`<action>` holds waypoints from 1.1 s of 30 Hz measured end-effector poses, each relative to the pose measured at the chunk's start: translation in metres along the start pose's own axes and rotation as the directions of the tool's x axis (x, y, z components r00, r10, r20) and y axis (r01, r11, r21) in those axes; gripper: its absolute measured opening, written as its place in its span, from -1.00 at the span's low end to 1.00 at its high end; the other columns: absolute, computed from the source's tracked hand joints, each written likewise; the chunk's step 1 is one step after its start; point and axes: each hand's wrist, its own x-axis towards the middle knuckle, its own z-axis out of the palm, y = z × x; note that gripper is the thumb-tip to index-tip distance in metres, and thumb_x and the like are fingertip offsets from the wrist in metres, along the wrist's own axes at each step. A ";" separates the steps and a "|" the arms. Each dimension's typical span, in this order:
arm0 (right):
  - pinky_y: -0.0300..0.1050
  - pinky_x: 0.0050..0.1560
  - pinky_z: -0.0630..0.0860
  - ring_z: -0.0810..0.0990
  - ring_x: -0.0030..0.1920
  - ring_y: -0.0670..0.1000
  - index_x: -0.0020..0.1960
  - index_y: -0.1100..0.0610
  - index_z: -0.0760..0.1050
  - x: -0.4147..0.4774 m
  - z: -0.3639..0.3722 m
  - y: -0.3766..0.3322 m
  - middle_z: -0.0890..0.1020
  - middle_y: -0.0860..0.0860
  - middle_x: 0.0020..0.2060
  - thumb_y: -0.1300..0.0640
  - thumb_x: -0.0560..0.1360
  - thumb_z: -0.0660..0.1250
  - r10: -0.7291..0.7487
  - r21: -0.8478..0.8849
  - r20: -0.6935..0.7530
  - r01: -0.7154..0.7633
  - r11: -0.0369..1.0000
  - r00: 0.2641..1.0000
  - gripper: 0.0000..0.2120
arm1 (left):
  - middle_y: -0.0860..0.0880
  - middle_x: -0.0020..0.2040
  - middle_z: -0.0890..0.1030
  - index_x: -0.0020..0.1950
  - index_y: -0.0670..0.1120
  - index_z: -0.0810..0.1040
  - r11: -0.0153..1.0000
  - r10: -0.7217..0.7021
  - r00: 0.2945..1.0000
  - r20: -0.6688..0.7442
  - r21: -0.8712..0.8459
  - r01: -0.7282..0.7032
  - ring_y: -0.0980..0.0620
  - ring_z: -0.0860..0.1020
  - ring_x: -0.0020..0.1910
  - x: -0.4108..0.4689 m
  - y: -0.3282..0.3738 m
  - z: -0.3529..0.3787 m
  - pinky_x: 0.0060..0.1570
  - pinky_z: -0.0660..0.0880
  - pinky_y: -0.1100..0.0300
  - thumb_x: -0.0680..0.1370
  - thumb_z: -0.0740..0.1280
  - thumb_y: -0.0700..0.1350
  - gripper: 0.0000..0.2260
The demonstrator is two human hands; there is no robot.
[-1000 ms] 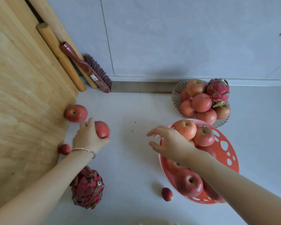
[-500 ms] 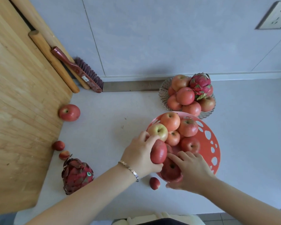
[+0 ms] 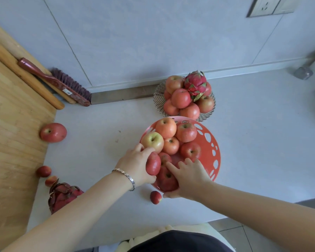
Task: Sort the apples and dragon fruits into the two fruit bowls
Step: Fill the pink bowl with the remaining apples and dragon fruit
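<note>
1. Pale grey counter point(image 3: 253, 142) meets a grey wall; a wooden board point(image 3: 11, 142) lies left, with a brush point(image 3: 58, 82) against the wall.
2. Left hand point(image 3: 136, 166) grips a red apple point(image 3: 153, 165) at the red bowl point(image 3: 214, 151) rim.
3. Right hand point(image 3: 189, 177), fingers spread, rests on a dark apple point(image 3: 166, 180) in that bowl.
4. Wire bowl point(image 3: 157, 99) holds apples and a dragon fruit point(image 3: 195, 82).
5. Another dragon fruit point(image 3: 62, 195) is partly hidden behind the left forearm.

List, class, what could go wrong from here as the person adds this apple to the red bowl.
1. The red bowl is already heaped; the apple in the left hand may roll off its near edge.
2. The wire bowl mixes apples with a dragon fruit, so the sorting may stay wrong.
</note>
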 end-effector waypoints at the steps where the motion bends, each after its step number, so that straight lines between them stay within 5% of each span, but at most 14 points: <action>1: -0.06 -0.12 0.36 0.55 -0.07 0.13 0.37 0.02 0.29 0.001 -0.001 0.001 0.62 0.07 -0.08 -0.52 0.18 0.11 0.000 -0.029 -0.015 -0.001 1.000 1.000 -0.08 | 0.00 0.19 0.35 0.30 0.12 0.30 1.000 0.008 1.000 0.013 0.018 -0.008 -0.10 0.44 0.14 0.001 0.000 -0.001 0.06 0.50 0.01 0.25 0.45 0.03 -0.34; 3: -0.09 -0.20 0.39 0.58 -0.18 0.11 0.29 0.03 0.39 -0.001 -0.005 0.000 0.65 0.03 -0.20 -0.53 0.16 0.19 -0.010 -0.045 0.005 0.010 0.999 1.000 -0.11 | 0.01 0.19 0.35 0.32 0.13 0.29 0.998 0.024 0.999 0.038 0.055 -0.027 -0.10 0.45 0.12 0.003 0.002 -0.003 0.03 0.51 0.01 0.25 0.45 0.02 -0.33; 8: -0.05 0.01 0.38 0.51 0.02 0.14 0.40 -0.01 0.21 -0.002 -0.006 0.016 0.62 0.07 0.00 -0.40 0.27 0.29 -0.100 0.081 0.032 0.097 0.992 0.995 -0.16 | 0.04 0.25 0.34 0.34 0.15 0.28 0.984 0.070 0.991 0.112 0.155 -0.087 -0.09 0.47 0.12 0.011 0.008 -0.006 -0.03 0.51 0.08 0.26 0.46 -0.02 -0.31; 12: -0.15 -0.27 0.33 0.51 -0.24 0.03 0.24 -0.06 0.43 0.001 -0.017 0.025 0.64 -0.05 -0.27 -0.51 0.14 0.28 -0.246 -0.129 0.030 0.248 0.960 0.969 -0.19 | 0.05 0.29 0.31 0.33 0.16 0.28 0.957 0.136 0.981 0.138 0.239 -0.166 -0.09 0.41 0.20 0.014 0.014 -0.002 -0.11 0.43 0.13 0.30 0.43 -0.05 -0.36; 14: -0.06 -0.10 0.40 0.50 -0.13 0.07 0.32 -0.04 0.34 0.004 -0.013 0.032 0.63 -0.01 -0.15 -0.47 0.21 0.28 -0.288 -0.062 0.045 0.291 0.955 0.957 -0.19 | 0.03 0.31 0.29 0.34 0.16 0.26 0.942 0.173 0.977 0.126 0.269 -0.201 -0.11 0.37 0.22 0.013 0.014 0.003 -0.02 0.49 0.08 0.33 0.42 -0.06 -0.38; 20: 0.05 0.03 0.54 0.58 -0.33 -0.02 0.22 -0.12 0.39 -0.009 0.011 0.040 0.60 -0.15 -0.35 -0.52 0.11 0.13 -0.203 0.078 -0.091 0.210 0.975 0.975 -0.20 | -0.01 0.46 0.10 0.44 0.10 0.12 0.893 0.277 0.954 0.115 0.335 -0.300 -0.20 0.23 0.26 0.009 0.012 0.027 0.22 0.39 0.02 0.47 0.29 0.09 -0.40; 24: 0.14 0.34 0.32 0.60 -0.11 0.05 0.37 -0.08 0.23 -0.014 0.021 0.039 0.61 -0.04 -0.18 -0.43 0.22 0.23 -0.186 0.163 -0.035 0.189 0.968 0.982 -0.19 | -0.07 0.47 0.07 0.45 0.07 0.09 0.873 0.278 0.953 0.123 0.382 -0.303 -0.23 0.22 0.24 0.007 0.013 0.035 0.28 0.32 -0.06 0.41 0.30 0.23 -0.29; 27: 0.07 0.46 0.00 0.50 0.13 0.06 0.46 -0.08 0.09 -0.016 0.017 0.038 0.55 0.00 0.05 -0.35 0.31 0.29 -0.180 0.184 0.047 0.169 0.968 0.982 -0.17 | -0.08 0.43 0.12 0.41 0.09 0.20 0.910 0.270 0.957 0.104 0.298 -0.289 -0.22 0.22 0.22 0.007 0.013 0.032 0.29 0.31 -0.04 0.42 0.32 0.13 -0.40; 30: 0.04 0.46 -0.04 0.46 0.18 0.07 0.45 -0.05 0.10 -0.019 0.016 0.038 0.52 0.00 0.13 -0.31 0.31 0.31 -0.172 0.209 0.042 0.160 0.965 0.984 -0.18 | -0.03 0.33 0.22 0.32 0.08 0.34 0.962 0.243 0.965 0.101 0.100 -0.253 -0.18 0.25 0.18 0.009 0.013 0.027 0.22 0.36 0.06 0.41 0.36 -0.01 -0.51; 33: 0.02 0.46 0.03 0.49 0.14 0.09 0.38 -0.02 0.16 -0.020 0.019 0.039 0.54 0.00 0.11 -0.25 0.25 0.35 -0.163 0.236 0.009 0.156 0.959 0.987 -0.20 | -0.02 0.29 0.27 0.31 0.09 0.34 0.961 0.260 0.958 0.122 0.060 -0.269 -0.19 0.32 0.16 0.013 0.007 0.029 0.22 0.37 0.04 0.32 0.27 0.14 -0.44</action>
